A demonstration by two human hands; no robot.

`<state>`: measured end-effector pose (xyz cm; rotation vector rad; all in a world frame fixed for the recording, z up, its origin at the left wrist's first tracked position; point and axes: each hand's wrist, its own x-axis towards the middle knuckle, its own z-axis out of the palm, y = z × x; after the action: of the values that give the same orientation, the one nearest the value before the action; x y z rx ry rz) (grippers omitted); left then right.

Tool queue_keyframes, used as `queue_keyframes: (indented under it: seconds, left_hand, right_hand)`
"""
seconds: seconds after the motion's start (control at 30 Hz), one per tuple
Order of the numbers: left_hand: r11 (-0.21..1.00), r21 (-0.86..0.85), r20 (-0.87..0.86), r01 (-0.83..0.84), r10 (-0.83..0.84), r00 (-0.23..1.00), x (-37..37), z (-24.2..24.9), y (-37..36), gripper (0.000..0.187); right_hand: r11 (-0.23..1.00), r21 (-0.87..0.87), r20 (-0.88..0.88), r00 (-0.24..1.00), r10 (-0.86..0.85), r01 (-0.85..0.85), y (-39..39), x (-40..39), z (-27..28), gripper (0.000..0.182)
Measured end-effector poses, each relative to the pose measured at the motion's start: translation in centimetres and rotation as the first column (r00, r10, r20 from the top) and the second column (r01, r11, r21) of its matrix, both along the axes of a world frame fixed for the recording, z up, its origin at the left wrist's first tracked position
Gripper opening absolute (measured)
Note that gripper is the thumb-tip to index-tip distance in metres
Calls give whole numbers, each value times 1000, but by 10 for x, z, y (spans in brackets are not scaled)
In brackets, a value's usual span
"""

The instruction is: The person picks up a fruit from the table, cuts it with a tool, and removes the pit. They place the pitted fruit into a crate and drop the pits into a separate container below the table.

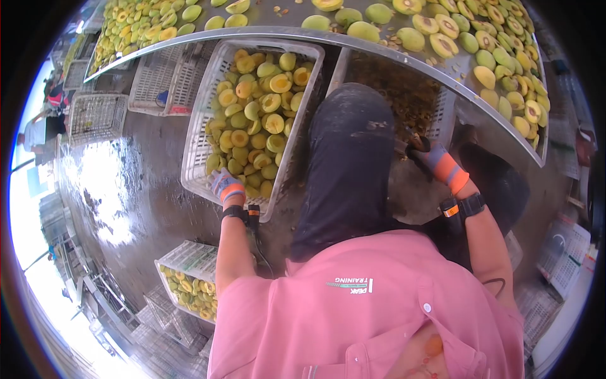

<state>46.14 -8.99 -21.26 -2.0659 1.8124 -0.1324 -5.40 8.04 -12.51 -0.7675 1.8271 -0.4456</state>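
My left hand (226, 186), in a grey and orange glove, reaches over the near rim of a white plastic crate (192, 161). Its fingers are extended against the halved yellow-green fruit (252, 112) inside. My right hand (439, 164), gloved alike, is closed around a dark-handled tool (419, 146) beside my knee. The tool's working end is too small to make out. Just beyond it, under the table, a second crate (444, 117) contains brown pits and scraps (404, 85). Pits show in several halves on the metal table (284, 19); many halves in the crate look hollow.
Whole and halved fruit (499, 54) cover much of the table, whose raised metal edge (379, 47) curves above my knees. Another crate of fruit (189, 284) stands behind my left arm. Stacked crates (98, 117) and a person (41, 132) are off left on the wet floor (117, 196).
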Motion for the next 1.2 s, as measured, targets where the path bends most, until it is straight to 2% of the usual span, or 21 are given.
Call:
queue_keyframes:
  seconds: [0.07, 0.13, 0.17, 0.23, 0.3, 0.33, 0.37, 0.4, 0.43, 0.57, 0.63, 0.73, 0.83, 0.87, 0.9, 0.93, 0.97, 1.03, 1.1, 1.13, 1.2]
  left_hand:
    - [998, -33, -122, -53, 48, 991, 1, 8, -11, 37]
    - [961, -274, -166, -40, -6, 986, -2, 36, -23, 31]
    - [920, -389, -180, -41, -33, 983, -1, 50, -30, 29]
    - [819, -556, -385, -144, -100, 918, 17, 67, -56, 23]
    - [777, -519, -741, -356, -201, 641, 3, 111, -72, 19]
    - [744, -499, -830, -444, -265, 491, -9, 128, -81, 18]
    - [715, -461, -886, -526, -331, 326, -22, 146, -92, 17]
    - [754, -379, -921, -537, -363, 140, -46, 173, -95, 17]
    - [795, -299, -923, -527, -381, -52, -74, 199, -96, 17]
    - [853, -412, -851, -321, -486, -199, -149, 259, -103, 18]
    - [881, -422, -829, -213, -470, -302, -192, 276, -98, 19]
    - [895, -424, -818, -137, -444, -366, -263, 302, -76, 19]
    - [910, -408, -723, -70, -369, -584, -324, 291, -69, 20]
    - [924, -381, -741, 17, -294, -603, -348, 285, -60, 20]
    - [928, -356, -754, 108, -217, -620, -372, 277, -52, 19]
    - [874, -443, -793, 201, -276, -543, -392, 273, -41, 17]
    - [889, -377, -838, 261, -207, -504, -411, 261, -36, 17]
    - [897, -239, -922, 372, -89, -377, -439, 227, -32, 17]
    - [892, -329, -921, 311, -230, -316, -454, 206, -40, 19]
    - [884, -375, -912, 280, -299, -279, -459, 199, -49, 20]
    - [824, -448, -890, 347, -448, -85, -467, 198, -62, 18]
  right_hand:
    - [1000, -4, -27, 999, -27, 27, 2, -2, 4, 30]
    - [997, 50, -53, 997, -62, 64, -5, 4, 27, 29]
    - [998, 22, -56, 997, -54, 55, -4, 4, 26, 33]
    - [999, -35, -67, 997, -39, 37, -3, -5, 21, 42]
    - [948, -315, -232, 972, -38, -38, 6, -24, -22, 41]
    - [893, -440, -313, 948, -57, -92, 10, -30, -37, 41]
    - [916, -402, -212, 973, -92, -1, 7, -30, -24, 40]
    - [930, -357, -109, 985, -131, 85, -1, -28, 1, 39]
    - [938, -305, -7, 984, -177, 166, -6, -27, 15, 38]
    - [897, -405, -7, 980, -197, 177, -7, -33, 20, 35]
    - [902, -411, -90, 978, -188, 135, -7, -35, 29, 35]
    - [859, -507, -252, 940, -228, 73, -8, -47, 26, 32]
    - [738, -612, 3, 934, -357, 284, -10, -45, 34, 28]
    - [680, -662, 66, 928, -366, 315, -10, -44, 33, 25]
    - [693, -627, 121, 923, -365, 356, -8, -44, 41, 24]
    - [672, -627, 158, 908, -387, 395, -7, -41, 50, 23]
    - [659, -630, 201, 906, -374, 411, -5, -42, 51, 23]
    - [743, -532, 178, 912, -371, 406, -2, -41, 71, 23]
    - [804, -467, 161, 930, -332, 368, 3, -44, 71, 24]
    - [782, -506, 149, 931, -334, 362, 3, -44, 68, 24]
    - [748, -569, 124, 935, -331, 341, 4, -42, 61, 24]
